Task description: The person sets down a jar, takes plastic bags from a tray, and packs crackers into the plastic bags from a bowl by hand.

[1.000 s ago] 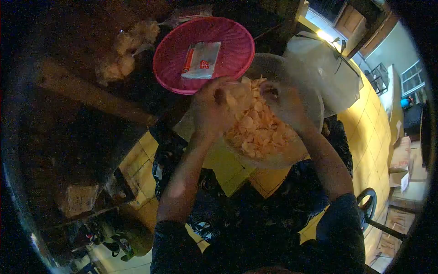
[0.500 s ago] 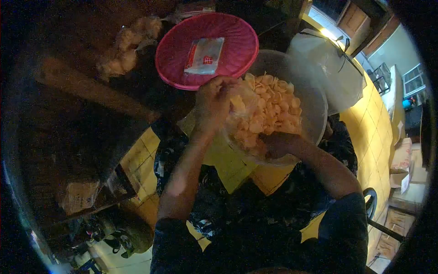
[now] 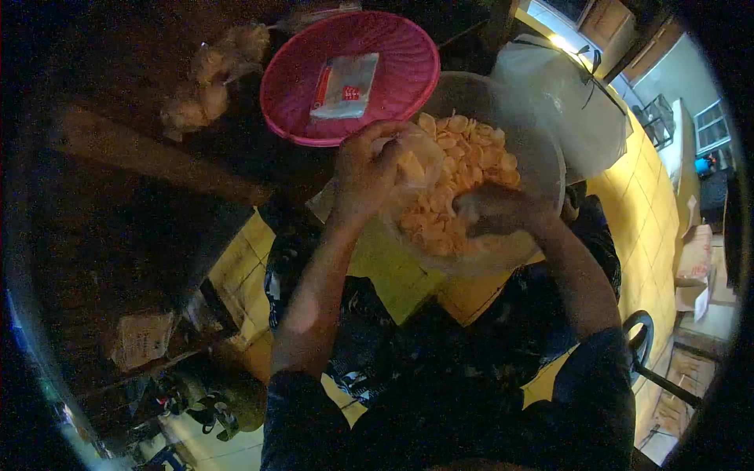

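A clear plastic bag (image 3: 416, 161) with some chips inside is held by my left hand (image 3: 365, 169), whose fingers are closed on its edge. Round, pale orange chips (image 3: 463, 157) lie heaped in a large translucent tub (image 3: 550, 161) across my lap. Over the right part of the heap is my right hand (image 3: 503, 210), its fingers curled around some chips, partly blurred. A pink ribbed basket (image 3: 275, 98) stands just beyond my left hand, with a packet of clear plastic bags (image 3: 348, 86) in it.
Filled, knotted bags (image 3: 208, 86) lie on the dark surface at the upper left. A large whitish bag (image 3: 569, 106) with dark ties stands behind the tub at the right. Cardboard boxes (image 3: 695, 259) are at the far right, a black curved handle (image 3: 640, 341) nearer.
My right hand has gone from the far side of the tub down into the chips, then risen slightly, fingers curled. My left hand still holds the bag, which now shows chips inside.
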`<state>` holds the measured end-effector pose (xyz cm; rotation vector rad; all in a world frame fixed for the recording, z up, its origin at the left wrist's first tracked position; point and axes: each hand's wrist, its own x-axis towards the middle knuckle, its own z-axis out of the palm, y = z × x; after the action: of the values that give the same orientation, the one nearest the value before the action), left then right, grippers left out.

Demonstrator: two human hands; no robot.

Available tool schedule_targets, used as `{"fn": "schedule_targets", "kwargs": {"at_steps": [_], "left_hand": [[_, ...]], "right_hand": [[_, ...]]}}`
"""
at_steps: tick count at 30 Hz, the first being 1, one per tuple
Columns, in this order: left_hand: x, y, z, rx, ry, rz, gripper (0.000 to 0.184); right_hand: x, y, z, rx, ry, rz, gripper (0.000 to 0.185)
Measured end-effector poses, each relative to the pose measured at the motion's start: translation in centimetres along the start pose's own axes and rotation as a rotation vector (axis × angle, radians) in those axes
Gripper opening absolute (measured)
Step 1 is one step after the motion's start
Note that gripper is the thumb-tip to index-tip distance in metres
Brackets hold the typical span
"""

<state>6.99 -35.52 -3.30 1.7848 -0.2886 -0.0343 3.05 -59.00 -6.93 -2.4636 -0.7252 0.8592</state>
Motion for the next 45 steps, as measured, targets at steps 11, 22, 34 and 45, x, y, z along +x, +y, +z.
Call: {"fn": "schedule_targets", "kwargs": {"at_steps": [11, 22, 34, 45], "left_hand": [[-1.7, 3.1, 3.2, -0.022, -0.065, -0.037, 0.043], [-1.4, 1.3, 3.3, -0.006, -0.097, -0.002, 0.032], [-1.3, 4.3, 1.3, -0.249, -0.047, -0.017, 0.026], [-1.1, 5.5, 1.7, 0.124, 0.110, 0.501, 0.026]], "right_hand": [[-1.6, -5.4, -5.2, 0.513, 0.753, -0.160, 0.036], [-0.6, -5.5, -3.4, -0.082, 0.761, -0.264, 0.038], [-2.3, -6.0, -5.3, -0.011, 0.989, 0.002, 0.028], [-2.7, -7.8, -5.3, -0.174, 0.957, -0.226, 0.034]]}}
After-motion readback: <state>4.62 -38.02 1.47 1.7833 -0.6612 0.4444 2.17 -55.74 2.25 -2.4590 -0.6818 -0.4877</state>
